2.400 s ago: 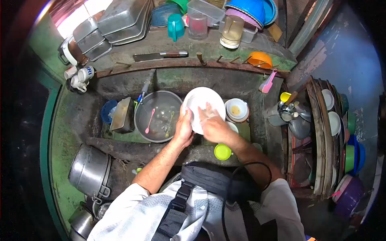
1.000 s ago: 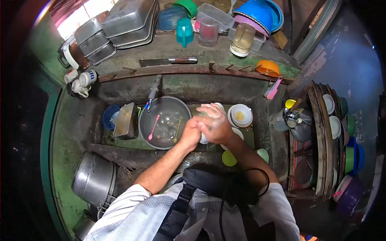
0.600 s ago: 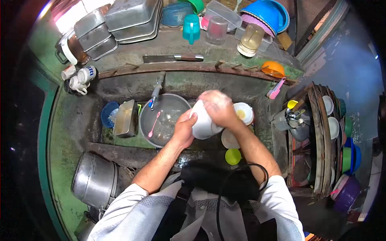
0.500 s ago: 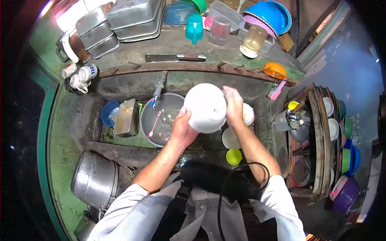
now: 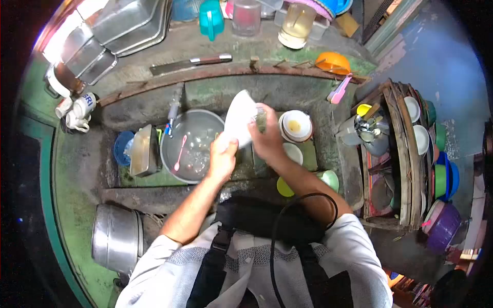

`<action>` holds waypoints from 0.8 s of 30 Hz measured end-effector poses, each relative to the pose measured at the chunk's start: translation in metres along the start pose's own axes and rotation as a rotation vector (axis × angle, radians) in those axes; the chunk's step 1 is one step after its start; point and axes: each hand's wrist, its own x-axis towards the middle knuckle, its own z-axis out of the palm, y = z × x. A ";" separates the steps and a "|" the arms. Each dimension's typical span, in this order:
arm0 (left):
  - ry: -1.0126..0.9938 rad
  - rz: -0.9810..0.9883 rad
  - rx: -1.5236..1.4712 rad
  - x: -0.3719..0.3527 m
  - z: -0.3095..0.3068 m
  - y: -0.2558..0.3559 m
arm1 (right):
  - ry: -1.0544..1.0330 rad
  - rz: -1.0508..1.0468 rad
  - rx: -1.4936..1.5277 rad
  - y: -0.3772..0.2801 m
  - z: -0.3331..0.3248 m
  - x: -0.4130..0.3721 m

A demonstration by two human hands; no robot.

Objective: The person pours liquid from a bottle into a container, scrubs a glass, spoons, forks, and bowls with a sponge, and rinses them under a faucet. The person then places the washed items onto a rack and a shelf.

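Over a stone sink I hold a white bowl (image 5: 239, 117) tilted on edge. My left hand (image 5: 222, 156) grips its lower rim. My right hand (image 5: 266, 137) presses against its right side, fingers wrapped on it. Just left of the bowl stands a round metal basin (image 5: 192, 131) holding water, a pink spoon (image 5: 178, 153) and other cutlery. To the right of my hands is a stack of white bowls (image 5: 295, 126), the top one with yellowish residue.
A metal tin (image 5: 141, 150) and blue bowl (image 5: 121, 148) lie left of the basin. A knife (image 5: 187, 62), cups and trays sit on the back ledge. Green bowls (image 5: 328, 179) lie near me. A dish rack (image 5: 411, 154) stands right, a steel pot (image 5: 115, 237) left.
The white bowl has turned from bottom-up to edge-on and shifted left, towards the basin. My right hand has moved round its right side. The camera view has shifted.
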 end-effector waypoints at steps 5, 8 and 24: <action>-0.427 0.471 0.724 0.022 0.028 -0.010 | -0.339 0.866 0.530 0.036 -0.084 0.028; -0.611 0.605 1.035 0.027 0.057 -0.036 | -0.494 1.057 0.593 0.149 -0.109 0.022; 0.067 -0.481 1.067 -0.196 -0.074 -0.148 | -0.740 0.469 -0.578 0.393 -0.113 -0.045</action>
